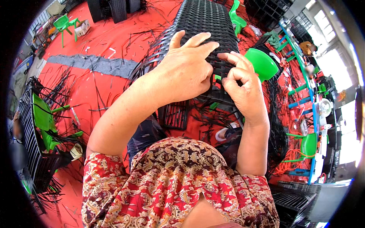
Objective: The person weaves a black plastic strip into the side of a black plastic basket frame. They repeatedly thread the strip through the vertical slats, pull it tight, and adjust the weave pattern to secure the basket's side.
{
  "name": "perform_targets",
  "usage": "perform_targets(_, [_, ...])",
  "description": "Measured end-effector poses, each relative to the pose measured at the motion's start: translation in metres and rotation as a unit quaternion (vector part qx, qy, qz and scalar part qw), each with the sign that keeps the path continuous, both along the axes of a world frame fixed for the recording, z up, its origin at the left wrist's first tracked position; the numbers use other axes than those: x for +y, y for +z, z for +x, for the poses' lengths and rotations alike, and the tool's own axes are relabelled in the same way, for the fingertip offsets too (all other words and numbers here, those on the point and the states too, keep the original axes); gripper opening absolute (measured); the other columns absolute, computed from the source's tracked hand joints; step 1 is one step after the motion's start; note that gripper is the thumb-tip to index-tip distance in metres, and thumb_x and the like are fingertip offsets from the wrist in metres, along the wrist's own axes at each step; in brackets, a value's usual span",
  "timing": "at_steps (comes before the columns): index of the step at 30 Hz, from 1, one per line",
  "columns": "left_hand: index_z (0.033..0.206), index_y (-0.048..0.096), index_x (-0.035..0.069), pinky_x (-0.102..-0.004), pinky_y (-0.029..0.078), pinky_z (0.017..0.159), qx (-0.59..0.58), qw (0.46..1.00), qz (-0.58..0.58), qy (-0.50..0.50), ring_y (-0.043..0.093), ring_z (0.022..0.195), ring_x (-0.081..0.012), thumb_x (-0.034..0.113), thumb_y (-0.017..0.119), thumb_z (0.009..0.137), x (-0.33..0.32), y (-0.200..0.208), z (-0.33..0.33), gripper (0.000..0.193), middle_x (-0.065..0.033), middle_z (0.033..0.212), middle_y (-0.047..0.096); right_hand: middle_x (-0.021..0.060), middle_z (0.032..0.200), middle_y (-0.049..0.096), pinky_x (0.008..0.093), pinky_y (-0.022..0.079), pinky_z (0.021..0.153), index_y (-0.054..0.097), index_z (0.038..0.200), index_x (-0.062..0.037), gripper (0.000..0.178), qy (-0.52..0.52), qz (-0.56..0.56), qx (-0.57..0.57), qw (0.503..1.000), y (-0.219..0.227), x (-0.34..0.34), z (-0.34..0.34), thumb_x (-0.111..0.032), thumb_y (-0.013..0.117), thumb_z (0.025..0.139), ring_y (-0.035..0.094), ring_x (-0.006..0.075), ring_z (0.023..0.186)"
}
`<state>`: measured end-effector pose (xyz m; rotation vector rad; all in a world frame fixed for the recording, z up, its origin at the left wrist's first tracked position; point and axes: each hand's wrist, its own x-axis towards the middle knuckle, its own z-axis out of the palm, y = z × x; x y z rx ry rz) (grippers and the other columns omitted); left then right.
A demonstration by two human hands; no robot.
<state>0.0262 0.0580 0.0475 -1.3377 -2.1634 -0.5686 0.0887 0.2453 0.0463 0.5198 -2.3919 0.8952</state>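
Weaving seems underway, left hand (188, 70) over the near end of the wicker (205, 19), right hand (247, 95) at its right side, both grips unclear; next likely needs careful threading

The loose blouse (178, 167) has a swirling paisley pattern in red, dark brown and cream, short wide sleeves (100, 182) and a pointed front slit (200, 203); the trousers (146, 133) look dark.

black woven piece (205, 19): far end cut off; part beneath left hand (186, 70) hidden. well left of piece: person (18, 155), blurred.
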Motion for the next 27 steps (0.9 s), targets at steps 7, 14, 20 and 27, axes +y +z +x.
perform_targets(7, [0.079, 0.072, 0.013, -0.0573, 0.025, 0.106, -0.054, 0.998, -0.03, -0.022, 0.034, 0.133, -0.0357, 0.026, 0.06, 0.079, -0.001, -0.01, -0.009, 0.017, -0.018, 0.14, 0.042, 0.0118, 0.122, 0.059, 0.0429, 0.033, 0.101, 0.052, 0.065, -0.0053, 0.018, -0.018, 0.082, -0.022, 0.996, 0.003, -0.001, 0.001, -0.011, 0.066, 0.075, 0.046, 0.0328, 0.12])
perform_targets(14, [0.077, 0.073, 0.016, -0.0507, 0.024, 0.106, -0.172, 0.983, 0.019, -0.066, 0.042, 0.127, -0.0328, 0.029, 0.065, 0.076, 0.0, -0.01, -0.022, 0.015, -0.0149, 0.135, 0.049, 0.0116, 0.127, 0.055, 0.0407, 0.033, 0.1, 0.057, 0.075, -0.0054, 0.018, 0.019, 0.054, -0.056, 0.997, 0.005, 0.003, 0.006, -0.019, 0.068, 0.081, 0.047, 0.0308, 0.118])
perform_targets(20, [0.065, 0.07, 0.011, -0.0413, 0.038, 0.097, -0.248, 0.962, 0.063, -0.098, 0.053, 0.114, -0.0309, 0.023, 0.067, 0.067, 0.009, -0.003, -0.024, 0.012, -0.0158, 0.119, 0.06, 0.0131, 0.126, 0.055, 0.042, 0.034, 0.101, 0.058, 0.077, -0.0043, 0.02, -0.041, 0.066, -0.044, 0.996, 0.004, 0.001, 0.012, -0.021, 0.07, 0.08, 0.048, 0.0325, 0.117])
perform_targets(27, [0.075, 0.069, 0.002, -0.0333, 0.041, 0.093, -0.415, 0.86, 0.228, -0.193, 0.052, 0.117, -0.024, 0.012, 0.068, 0.074, -0.004, -0.002, -0.036, 0.01, -0.0165, 0.111, 0.063, 0.013, 0.125, 0.055, 0.0419, 0.031, 0.104, 0.066, 0.092, -0.0072, 0.018, -0.039, 0.081, -0.005, 0.996, 0.011, -0.009, 0.005, -0.023, 0.067, 0.084, 0.045, 0.0318, 0.121])
